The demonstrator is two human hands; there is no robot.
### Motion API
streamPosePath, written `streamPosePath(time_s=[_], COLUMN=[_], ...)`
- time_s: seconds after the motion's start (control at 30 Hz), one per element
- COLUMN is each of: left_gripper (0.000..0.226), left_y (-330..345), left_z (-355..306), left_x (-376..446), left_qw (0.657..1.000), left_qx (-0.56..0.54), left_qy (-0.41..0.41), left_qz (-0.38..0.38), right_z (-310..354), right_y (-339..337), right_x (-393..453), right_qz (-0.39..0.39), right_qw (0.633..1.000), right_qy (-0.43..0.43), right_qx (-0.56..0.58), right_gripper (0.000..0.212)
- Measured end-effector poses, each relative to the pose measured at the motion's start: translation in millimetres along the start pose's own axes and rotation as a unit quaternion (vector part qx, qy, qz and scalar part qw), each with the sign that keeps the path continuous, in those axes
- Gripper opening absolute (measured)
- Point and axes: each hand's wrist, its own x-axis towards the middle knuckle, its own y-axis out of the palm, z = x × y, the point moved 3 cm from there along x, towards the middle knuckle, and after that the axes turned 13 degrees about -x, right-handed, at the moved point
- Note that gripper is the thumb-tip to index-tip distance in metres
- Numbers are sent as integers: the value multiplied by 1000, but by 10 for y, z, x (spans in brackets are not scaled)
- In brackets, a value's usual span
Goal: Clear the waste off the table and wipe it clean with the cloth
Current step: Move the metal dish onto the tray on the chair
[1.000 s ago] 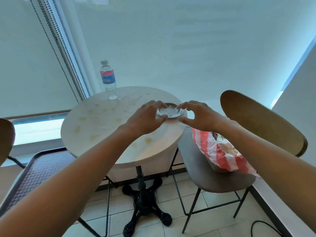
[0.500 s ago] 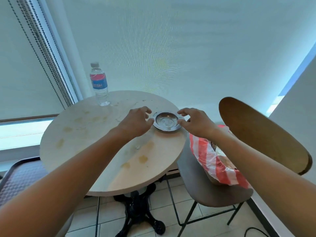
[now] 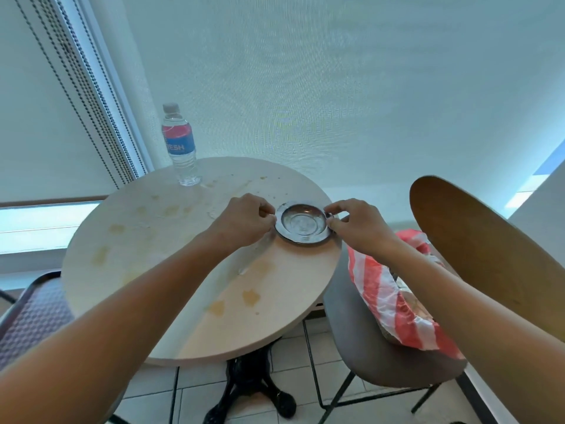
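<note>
Surface point(image 3: 128, 240) pale beige w/ yellow-brown stains. Dish point(image 3: 303, 223) silver-grey. Bottle point(image 3: 180, 148) clear, red/blue label. Bag point(image 3: 385, 289) red/white stripes. Chair back point(image 3: 477, 246) brown wood.

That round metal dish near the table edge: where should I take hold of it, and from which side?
Take the metal dish by its thin raised rim at two opposite points, coming in from left and right. It lies flat and shallow on the table, so there is no handle and little wall to grasp. The left hand and right hand already pinch the rim this way; a two-sided grip should keep it level.
</note>
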Motion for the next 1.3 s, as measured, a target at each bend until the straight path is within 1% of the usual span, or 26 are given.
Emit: streamPosePath(time_s=[0.13, 0.33, 0.5, 0.6, 0.93, 1.1, 1.3], left_gripper=[20, 20, 23, 22, 21, 21, 22], left_y=[3, -73, -253, -377, -776, -1036, -1465], left_z=[-16, -58, -147, -164, 9, 198, 533], left_x=[26, 18, -123, -270, -901, -1244, -1653], left_qw=[1000, 999, 997, 994, 970, 960, 955], left_qx=[0, -13, -12, -7, -19, -19, -7], left_qy=[-4, -11, -16, -17, -86, -112, -124], left_qz=[-3, -33, -70, -105, -225, -256, -270], right_z=[5, 71, 249, 382, 1000, 1399, 1976], right_y=[-37, -167, -276, -295, -110, 71, 332], right_x=[28, 79, 138, 178, 150, 16, -227], right_qz=[3, 2, 1, 5, 31, 45, 53], right_qw=[1000, 1000, 997, 995, 976, 967, 960], right_qy=[-4, -24, -66, -93, -208, -246, -269], right_qx=[3, 20, 25, 37, 48, 53, 60], right_gripper=[30, 27, 23, 22, 21, 21, 22])
